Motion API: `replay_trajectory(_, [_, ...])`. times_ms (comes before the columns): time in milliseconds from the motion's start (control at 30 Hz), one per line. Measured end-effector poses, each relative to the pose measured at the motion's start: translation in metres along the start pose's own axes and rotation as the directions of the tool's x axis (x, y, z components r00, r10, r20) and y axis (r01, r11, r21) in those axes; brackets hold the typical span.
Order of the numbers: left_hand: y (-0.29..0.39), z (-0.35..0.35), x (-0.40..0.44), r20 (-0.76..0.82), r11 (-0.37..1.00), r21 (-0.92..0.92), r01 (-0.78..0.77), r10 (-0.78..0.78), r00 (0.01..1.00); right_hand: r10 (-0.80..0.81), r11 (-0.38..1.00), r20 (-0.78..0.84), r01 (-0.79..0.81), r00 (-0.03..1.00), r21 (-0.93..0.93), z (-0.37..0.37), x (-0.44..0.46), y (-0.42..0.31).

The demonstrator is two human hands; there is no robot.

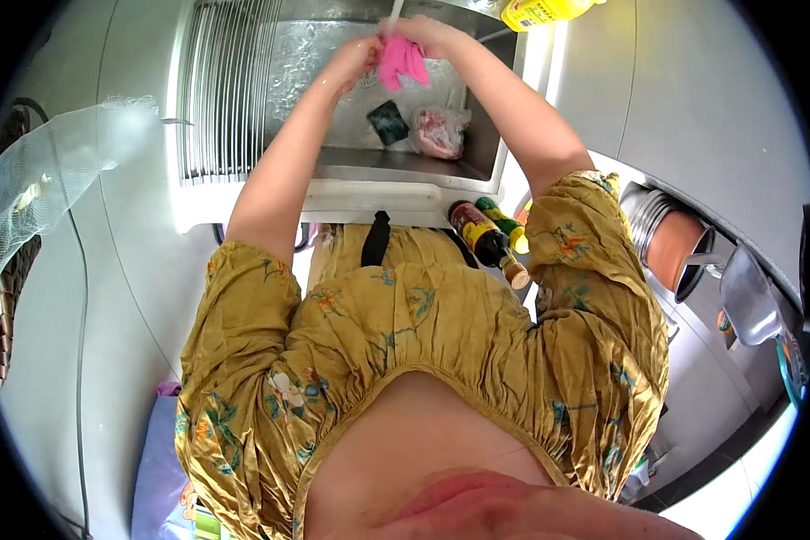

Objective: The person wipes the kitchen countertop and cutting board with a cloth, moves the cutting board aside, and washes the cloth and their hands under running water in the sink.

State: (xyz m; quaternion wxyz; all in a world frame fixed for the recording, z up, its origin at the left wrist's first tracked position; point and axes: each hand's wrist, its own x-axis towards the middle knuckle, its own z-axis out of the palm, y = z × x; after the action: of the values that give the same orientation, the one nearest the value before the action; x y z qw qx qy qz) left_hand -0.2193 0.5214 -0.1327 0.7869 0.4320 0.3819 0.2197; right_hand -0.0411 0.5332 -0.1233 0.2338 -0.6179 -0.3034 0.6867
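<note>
A pink cloth (pixel 403 63) hangs between my two hands over the metal sink (pixel 315 54), under a thin stream of water (pixel 395 11). My left hand (pixel 360 61) grips its left edge with bent fingers. On the other side, my right hand (pixel 420 34) has its fingers closed on the upper part of the cloth. Below the cloth, a dark green scouring pad (pixel 388 123) lies on the sink floor, touching or very near a clear plastic bag (pixel 440 132) with pinkish contents.
A metal drying rack (pixel 228 90) covers the sink's left side. A yellow bottle (pixel 544 11) is at the back right. Dark bottles (pixel 486 236) stand below the sink's front edge. Pots (pixel 675 243) are at the right, a mesh cover (pixel 49 171) at the left.
</note>
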Motion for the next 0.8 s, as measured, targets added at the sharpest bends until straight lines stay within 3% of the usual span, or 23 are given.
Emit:
replay_trajectory(67, [0.011, 0.001, -0.001, 0.036, 0.992, -0.078, 0.1, -0.098, 0.995, -0.132, 0.982, 0.105, 0.144, 0.986, -0.124, -0.001, -0.009, -0.009])
replay_trajectory(167, [0.019, 0.009, 0.0, 0.009, 0.995, -0.096, -0.037, 0.038, 0.999, -0.28, 0.898, 0.206, 0.332, 0.938, -0.288, -0.008, 0.022, 0.0])
replay_trajectory(233, [0.022, 0.009, 0.001, -0.03, 0.992, -0.124, 0.017, -0.021, 0.999, -0.243, 0.927, 0.022, 0.239, 0.97, -0.289, -0.004, 0.006, -0.004])
replay_trajectory(267, [0.024, 0.008, 0.001, -0.051, 0.99, -0.136, 0.043, -0.051, 0.997, -0.223, 0.939, -0.067, 0.196, 0.972, -0.282, 0.003, -0.008, -0.012])
replay_trajectory(367, [0.013, -0.001, 0.015, -0.091, 0.981, -0.163, 0.103, -0.118, 0.989, 0.027, 0.98, -0.116, -0.049, 0.993, -0.193, 0.014, -0.035, -0.028])
replay_trajectory(467, [0.024, 0.002, 0.004, -0.069, 0.963, -0.216, 0.158, -0.177, 0.982, 0.002, 0.999, 0.178, 0.004, 0.984, -0.032, 0.011, -0.051, -0.042])
replay_trajectory(567, [0.016, -0.009, 0.007, 0.142, 0.805, -0.583, 0.109, -0.031, 0.989, -0.198, 0.977, 0.01, 0.196, 0.98, 0.086, 0.003, -0.02, -0.017])
replay_trajectory(667, [0.011, -0.008, 0.014, -0.079, 0.892, -0.449, 0.051, -0.097, 0.992, -0.182, 0.978, -0.006, 0.18, 0.983, -0.11, 0.004, -0.037, -0.027])
replay_trajectory(767, [0.015, -0.011, 0.009, -0.023, 0.926, -0.377, 0.027, -0.038, 0.999, -0.233, 0.972, -0.009, 0.233, 0.972, -0.006, 0.018, -0.03, -0.013])
replay_trajectory(800, [0.017, -0.013, 0.01, -0.035, 0.938, -0.346, 0.021, -0.035, 0.999, -0.26, 0.961, 0.012, 0.26, 0.966, -0.097, 0.018, -0.029, -0.007])
